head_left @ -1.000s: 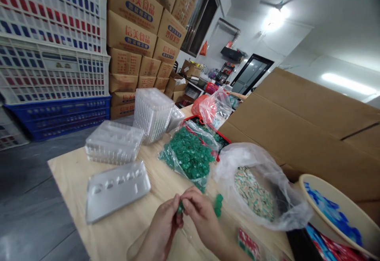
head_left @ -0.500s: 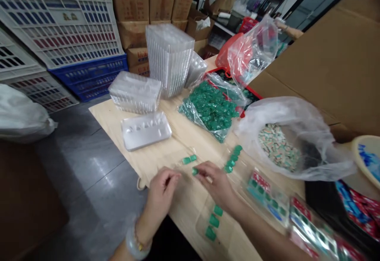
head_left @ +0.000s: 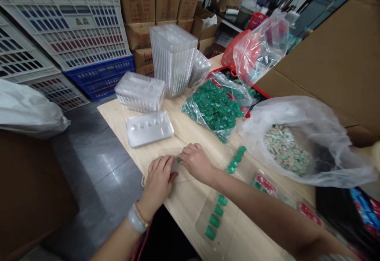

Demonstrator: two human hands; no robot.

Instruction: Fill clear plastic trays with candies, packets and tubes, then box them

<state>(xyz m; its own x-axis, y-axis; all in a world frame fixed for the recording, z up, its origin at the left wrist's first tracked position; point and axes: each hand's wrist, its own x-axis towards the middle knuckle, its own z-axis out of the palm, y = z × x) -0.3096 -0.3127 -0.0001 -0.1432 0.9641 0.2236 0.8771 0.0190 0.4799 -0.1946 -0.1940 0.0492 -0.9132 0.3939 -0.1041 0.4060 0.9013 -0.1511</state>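
Observation:
My right hand (head_left: 194,161) is bent over a clear plastic tray on the table, its fingers closed on a small green piece (head_left: 178,159) that shows at the fingertips. Beside it, my left hand (head_left: 161,175) lies palm down at the tray's near side, fingers stretched and the thumb apart. The hands hide most of that tray. To the right, more clear trays hold green pieces in rows: one row (head_left: 236,159) behind my right forearm, another (head_left: 214,220) in front of it.
An empty clear tray (head_left: 150,129) stands near stacked clear trays (head_left: 173,61). A plastic bag of green pieces (head_left: 218,108) lies farther back. At right are a white bag of small striped pieces (head_left: 286,150) and a large cardboard flap (head_left: 332,51). Crates (head_left: 99,77) stand at left.
My right hand has moved left with a green piece down to the tray. My left hand has opened from a curled shape and lies flatter. The view has shifted slightly.

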